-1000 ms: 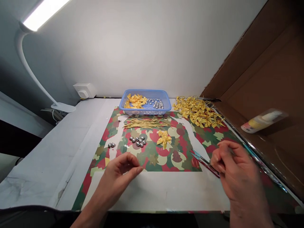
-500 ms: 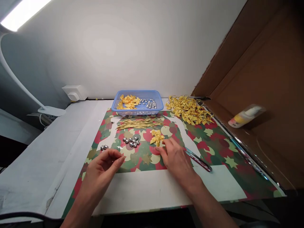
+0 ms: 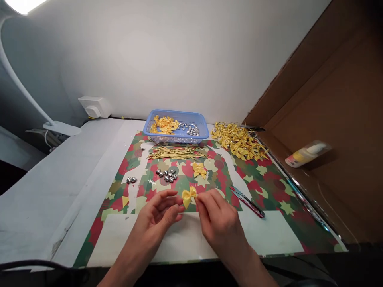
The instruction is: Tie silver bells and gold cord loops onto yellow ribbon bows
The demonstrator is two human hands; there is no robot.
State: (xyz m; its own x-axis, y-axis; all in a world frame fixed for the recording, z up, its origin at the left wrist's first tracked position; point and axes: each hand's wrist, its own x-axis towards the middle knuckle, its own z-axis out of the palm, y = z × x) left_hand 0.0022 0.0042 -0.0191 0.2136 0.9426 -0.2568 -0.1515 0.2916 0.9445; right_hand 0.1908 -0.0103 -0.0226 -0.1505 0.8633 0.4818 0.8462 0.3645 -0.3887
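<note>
The right hand (image 3: pixel 220 218) pinches one yellow bow (image 3: pixel 188 195) (left hand (image 3: pixel 151 225) half open, seemingly empty), with corded bows (image 3: pixel 239 142) apparently done upper right, loose bows (image 3: pixel 164 125) remaining upper centre.

the right hand (image 3: pixel 220 217) is pinching a yellow bow (image 3: pixel 189 195), while the left hand (image 3: pixel 152 226) is hovering beside it, possibly touching its edge. silver beads (image 3: pixel 167 175) and more bows (image 3: pixel 199 170) are lying beyond, with gold ties (image 3: pixel 178 153) resting before a blue basket (image 3: pixel 179 138).

no readable text, bottle label (image 3: pixel 296 158) too small to read
</note>
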